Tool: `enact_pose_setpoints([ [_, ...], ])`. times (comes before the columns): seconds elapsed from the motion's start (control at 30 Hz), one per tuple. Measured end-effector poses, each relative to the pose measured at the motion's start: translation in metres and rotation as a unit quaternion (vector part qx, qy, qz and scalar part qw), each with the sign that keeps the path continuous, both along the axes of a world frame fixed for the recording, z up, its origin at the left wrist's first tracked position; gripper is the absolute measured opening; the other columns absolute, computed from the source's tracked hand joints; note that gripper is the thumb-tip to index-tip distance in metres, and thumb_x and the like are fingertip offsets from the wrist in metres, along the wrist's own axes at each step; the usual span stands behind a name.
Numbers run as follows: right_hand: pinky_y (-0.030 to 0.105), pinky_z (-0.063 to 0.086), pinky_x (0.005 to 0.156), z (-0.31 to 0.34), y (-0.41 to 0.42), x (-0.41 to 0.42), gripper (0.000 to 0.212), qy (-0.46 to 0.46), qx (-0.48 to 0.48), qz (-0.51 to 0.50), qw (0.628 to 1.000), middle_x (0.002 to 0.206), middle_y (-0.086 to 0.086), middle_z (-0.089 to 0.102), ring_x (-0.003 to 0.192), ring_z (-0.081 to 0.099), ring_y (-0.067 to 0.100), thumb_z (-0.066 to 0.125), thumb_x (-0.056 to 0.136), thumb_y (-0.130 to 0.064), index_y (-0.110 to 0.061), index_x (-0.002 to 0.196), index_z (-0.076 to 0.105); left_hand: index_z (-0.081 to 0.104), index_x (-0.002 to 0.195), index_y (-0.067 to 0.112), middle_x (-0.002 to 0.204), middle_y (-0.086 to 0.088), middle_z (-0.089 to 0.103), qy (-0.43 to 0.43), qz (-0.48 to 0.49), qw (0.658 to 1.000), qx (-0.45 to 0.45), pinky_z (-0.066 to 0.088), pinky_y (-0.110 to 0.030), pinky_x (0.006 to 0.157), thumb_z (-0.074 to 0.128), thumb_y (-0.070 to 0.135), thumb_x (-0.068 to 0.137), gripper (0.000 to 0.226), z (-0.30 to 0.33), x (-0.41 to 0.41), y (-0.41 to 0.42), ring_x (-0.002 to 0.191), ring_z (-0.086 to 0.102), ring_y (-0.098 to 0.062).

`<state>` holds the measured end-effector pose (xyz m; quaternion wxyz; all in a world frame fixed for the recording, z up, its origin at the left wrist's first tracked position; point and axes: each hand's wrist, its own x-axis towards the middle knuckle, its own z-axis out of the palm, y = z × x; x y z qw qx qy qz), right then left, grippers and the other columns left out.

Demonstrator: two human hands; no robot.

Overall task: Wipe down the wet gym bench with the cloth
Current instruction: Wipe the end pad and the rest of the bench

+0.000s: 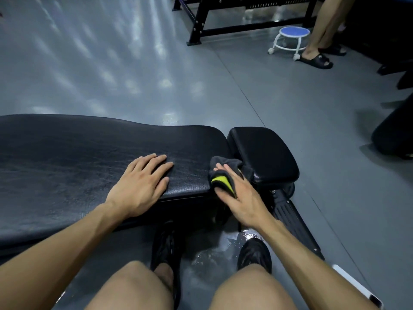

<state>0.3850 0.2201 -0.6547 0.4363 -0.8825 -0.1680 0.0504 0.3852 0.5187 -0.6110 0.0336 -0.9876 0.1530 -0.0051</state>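
A black padded gym bench (78, 157) stretches across the left and middle, with a smaller black seat pad (266, 151) to its right. My left hand (143, 182) lies flat on the long pad near its front edge, fingers straight. My right hand (237, 193) presses a dark grey cloth with a yellow-green patch (225, 173) against the gap between the long pad's right end and the seat pad. Its fingers lie straight over the cloth.
A puddle of water (223, 245) lies on the grey floor between my black shoes. The bench's black base rail (292, 222) runs to the lower right. Far right stand a blue-topped rolling stool (292, 36), another person's legs in sandals (321, 32) and a black rack frame (201, 21).
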Motion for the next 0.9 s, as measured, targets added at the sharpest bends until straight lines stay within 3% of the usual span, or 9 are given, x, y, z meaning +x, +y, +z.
enact_pose_setpoints([
  [0.07, 0.044, 0.03, 0.121, 0.005, -0.012, 0.009, 0.074, 0.06, 0.02, -0.076, 0.995, 0.162, -0.011, 0.037, 0.15, 0.031, 0.01, 0.045, 0.09, -0.071, -0.042, 0.156, 0.031, 0.05, 0.148, 0.023, 0.155, -0.003, 0.048, -0.001, 0.0, 1.0, -0.002, 0.029, -0.046, 0.12, 0.024, 0.048, 0.104, 0.057, 0.002, 0.0, -0.001, 0.146, 0.039, -0.028],
  [0.13, 0.039, 0.025, 0.123, 0.009, -0.013, 0.018, 0.074, 0.095, 0.018, -0.087, 0.991, 0.166, -0.008, 0.03, 0.151, 0.028, 0.012, 0.045, 0.093, -0.068, -0.039, 0.159, 0.026, 0.051, 0.147, 0.024, 0.155, -0.002, 0.049, -0.003, 0.001, 1.0, -0.004, 0.029, -0.045, 0.119, 0.025, 0.049, 0.103, 0.056, 0.003, -0.002, -0.002, 0.145, 0.04, -0.028],
  [0.2, 0.028, 0.014, 0.12, 0.012, -0.007, 0.024, 0.074, 0.087, -0.018, -0.057, 0.994, 0.169, -0.012, 0.012, 0.155, 0.01, 0.006, 0.049, 0.1, -0.057, -0.034, 0.162, 0.017, 0.051, 0.147, 0.025, 0.155, 0.0, 0.048, -0.004, 0.002, 1.0, -0.005, 0.027, -0.043, 0.119, 0.025, 0.05, 0.103, 0.056, 0.004, -0.001, -0.001, 0.145, 0.04, -0.026],
  [0.27, 0.029, 0.011, 0.124, 0.012, 0.0, 0.035, 0.073, 0.07, -0.027, -0.052, 0.996, 0.169, -0.013, 0.009, 0.155, 0.002, 0.002, 0.051, 0.102, -0.05, -0.029, 0.163, 0.015, 0.05, 0.148, 0.026, 0.156, 0.001, 0.047, -0.003, -0.004, 1.0, -0.006, 0.027, -0.041, 0.119, 0.025, 0.051, 0.104, 0.056, 0.004, 0.002, 0.0, 0.145, 0.039, -0.025],
  [0.37, 0.033, 0.013, 0.124, 0.011, 0.009, 0.065, 0.071, 0.056, -0.039, -0.056, 0.996, 0.169, -0.01, 0.011, 0.156, 0.003, 0.005, 0.051, 0.103, -0.048, -0.027, 0.162, 0.017, 0.047, 0.149, 0.026, 0.158, 0.002, 0.044, -0.004, -0.008, 1.0, 0.004, 0.029, -0.042, 0.118, 0.024, 0.051, 0.105, 0.056, 0.001, 0.003, 0.002, 0.147, 0.036, -0.024],
  [0.5, 0.038, 0.015, 0.124, 0.008, 0.022, 0.119, 0.072, 0.022, -0.143, -0.039, 0.989, 0.171, -0.006, 0.01, 0.157, 0.004, 0.01, 0.046, 0.102, -0.052, -0.023, 0.162, 0.02, 0.047, 0.15, 0.022, 0.157, -0.002, 0.044, 0.0, -0.019, 1.0, 0.011, 0.031, -0.046, 0.118, 0.028, 0.048, 0.105, 0.055, 0.001, 0.006, 0.004, 0.147, 0.037, -0.027],
  [0.6, 0.038, 0.022, 0.121, 0.007, 0.033, 0.159, 0.07, 0.022, -0.153, -0.047, 0.987, 0.169, -0.002, 0.02, 0.156, 0.016, 0.016, 0.047, 0.101, -0.054, -0.021, 0.159, 0.026, 0.047, 0.151, 0.021, 0.158, -0.003, 0.043, 0.001, -0.021, 1.0, 0.016, 0.029, -0.047, 0.119, 0.03, 0.047, 0.106, 0.054, 0.0, 0.006, 0.004, 0.147, 0.036, -0.028],
  [0.73, 0.039, 0.041, 0.093, 0.009, 0.048, 0.218, 0.049, 0.066, -0.145, -0.052, 0.986, 0.132, 0.008, 0.062, 0.122, 0.057, 0.031, 0.047, 0.097, -0.059, -0.024, 0.131, 0.055, 0.045, 0.152, 0.02, 0.159, -0.003, 0.043, 0.001, -0.024, 0.999, 0.023, 0.028, -0.048, 0.12, 0.032, 0.046, 0.106, 0.054, 0.0, 0.006, 0.005, 0.148, 0.036, -0.029],
  [0.9, 0.035, 0.041, 0.067, 0.027, 0.073, 0.261, 0.048, 0.168, -0.138, -0.064, 0.974, 0.078, 0.01, 0.063, 0.078, 0.062, 0.03, 0.055, 0.097, -0.053, -0.01, 0.076, 0.06, 0.045, 0.151, 0.022, 0.16, -0.001, 0.042, 0.004, -0.022, 1.0, 0.002, 0.027, -0.051, 0.121, 0.033, 0.045, 0.106, 0.052, -0.003, 0.007, 0.006, 0.149, 0.034, -0.03],
])
